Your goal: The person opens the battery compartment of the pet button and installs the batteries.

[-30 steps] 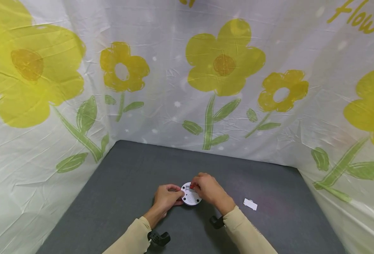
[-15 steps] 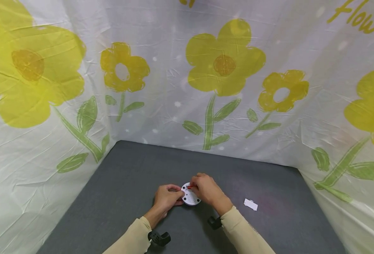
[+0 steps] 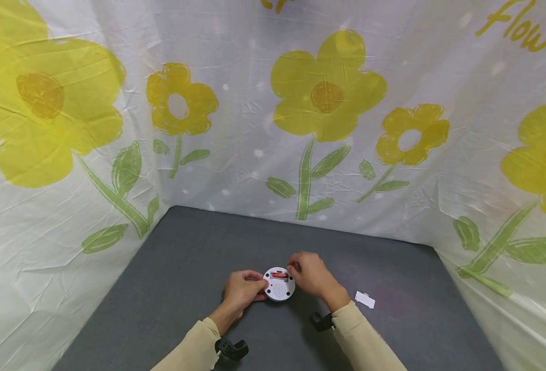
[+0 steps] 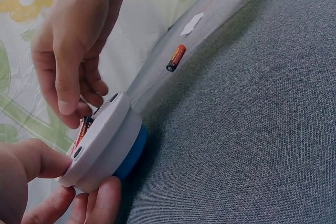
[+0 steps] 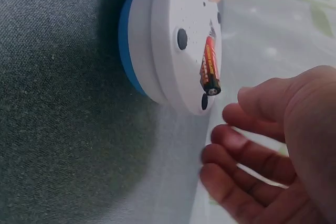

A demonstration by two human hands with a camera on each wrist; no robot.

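Observation:
A round white device [image 3: 278, 291] with a blue lower part [image 5: 126, 40] rests on the table, its side with black feet and small holes facing up. My left hand [image 3: 243, 288] grips its rim, thumb on top and fingers below. A red battery [image 3: 279, 275] lies in the open compartment; in the right wrist view its black end [image 5: 211, 87] tilts up out of it. At the device's right edge, just off it, my right hand [image 3: 311, 273] has loosely curled fingers holding nothing. A second battery [image 4: 176, 57] lies on the table, hidden in the head view.
A white compartment cover [image 3: 364, 299] lies on the dark grey table [image 3: 199, 242], right of the right forearm. White curtains [image 3: 236, 154] printed with yellow flowers surround the table. Black cameras [image 3: 233, 349] sit on both wrists.
My right hand has let go of the red battery and drawn back to the right, uncovering the compartment with the battery in it. The left hand keeps holding the device in place.

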